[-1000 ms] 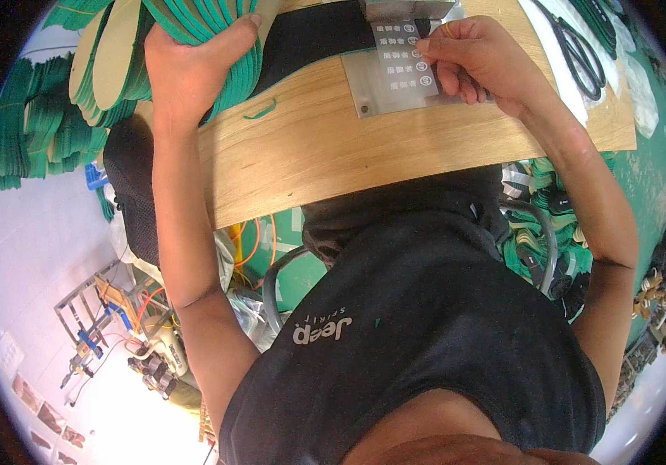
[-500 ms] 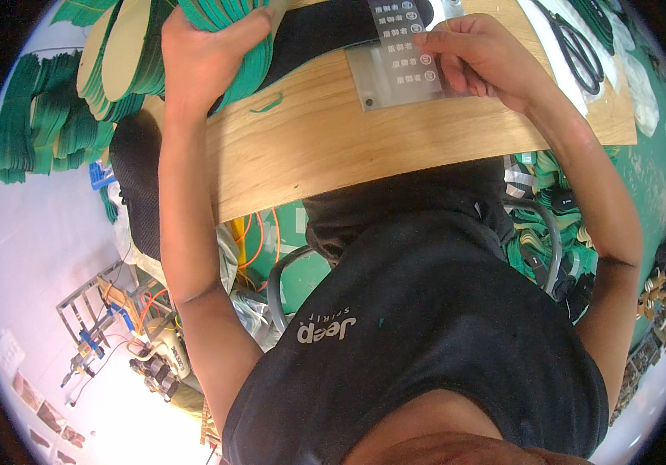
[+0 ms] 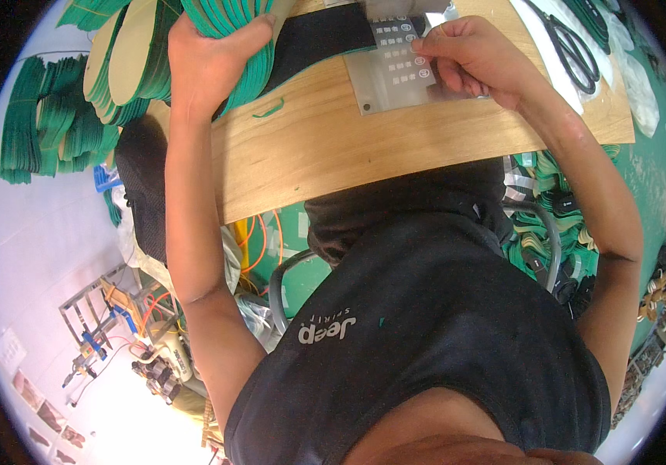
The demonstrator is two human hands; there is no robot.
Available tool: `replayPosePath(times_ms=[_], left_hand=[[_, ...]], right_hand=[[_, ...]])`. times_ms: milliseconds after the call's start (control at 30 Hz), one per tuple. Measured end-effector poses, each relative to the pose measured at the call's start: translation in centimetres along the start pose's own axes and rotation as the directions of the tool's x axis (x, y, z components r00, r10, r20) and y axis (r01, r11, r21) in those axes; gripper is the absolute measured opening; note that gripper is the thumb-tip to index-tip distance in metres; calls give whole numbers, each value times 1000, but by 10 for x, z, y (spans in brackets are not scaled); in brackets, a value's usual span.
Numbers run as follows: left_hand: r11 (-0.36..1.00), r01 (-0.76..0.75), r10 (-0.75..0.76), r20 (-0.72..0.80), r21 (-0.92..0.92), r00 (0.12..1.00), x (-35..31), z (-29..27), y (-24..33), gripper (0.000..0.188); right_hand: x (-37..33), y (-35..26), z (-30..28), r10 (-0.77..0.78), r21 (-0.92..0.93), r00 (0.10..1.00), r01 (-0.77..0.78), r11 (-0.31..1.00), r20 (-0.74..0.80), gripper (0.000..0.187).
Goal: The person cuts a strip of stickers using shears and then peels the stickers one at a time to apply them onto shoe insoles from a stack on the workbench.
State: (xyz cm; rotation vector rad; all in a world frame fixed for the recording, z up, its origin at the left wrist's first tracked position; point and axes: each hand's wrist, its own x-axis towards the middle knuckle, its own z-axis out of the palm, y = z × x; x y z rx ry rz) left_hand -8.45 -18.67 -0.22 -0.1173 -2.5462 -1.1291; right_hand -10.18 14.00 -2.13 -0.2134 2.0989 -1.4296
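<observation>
My left hand [image 3: 213,58] is closed around a fanned stack of green insoles [image 3: 251,77] at the table's far left. Pinched between my right thumb and fingers is the edge of a clear plastic sheet of printed labels [image 3: 402,66]; my right hand [image 3: 476,58] is closed on it, the other fingers curled. That sheet lies partly over a black insole [image 3: 321,39], and its far end looks bent up. The insole's left end is hidden behind the green stack. A thin green scrap [image 3: 268,108] rests on the wood near my left hand.
More beige-and-green insoles [image 3: 139,54] stand left of my left hand, with green bundles [image 3: 54,124] beyond. Black-handled scissors [image 3: 573,54] lie on white material at the right of the wooden table [image 3: 309,163]. Green and black insoles [image 3: 557,225] are piled below the table's right side.
The label sheet's far part has bent up, and my right hand has shifted slightly left with its edge. My left hand keeps its hold on the green stack.
</observation>
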Motion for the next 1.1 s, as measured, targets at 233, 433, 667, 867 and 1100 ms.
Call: replayPosePath(times_ms=[233, 433, 667, 867, 1100], left_hand=[[999, 41, -42, -3, -18, 999, -4, 2, 4, 33], [998, -61, 62, 15, -23, 998, -3, 1, -3, 31], [992, -123, 123, -26, 11, 992, -11, 14, 8, 30], [990, -115, 101, 159, 80, 982, -21, 9, 49, 63], [975, 166, -36, 629, -150, 777, 9, -28, 14, 86]], right_hand=[[-3, -2, 5, 32, 2, 999, -32, 999, -28, 30], [-2, 0, 6, -5, -8, 999, 4, 1000, -41, 30], [0, -17, 7, 158, -6, 984, -159, 987, -77, 28], [-24, -21, -31, 20, -325, 999, -34, 945, -46, 30], [-59, -48, -124, -383, -554, 662, -59, 830, -644, 35]])
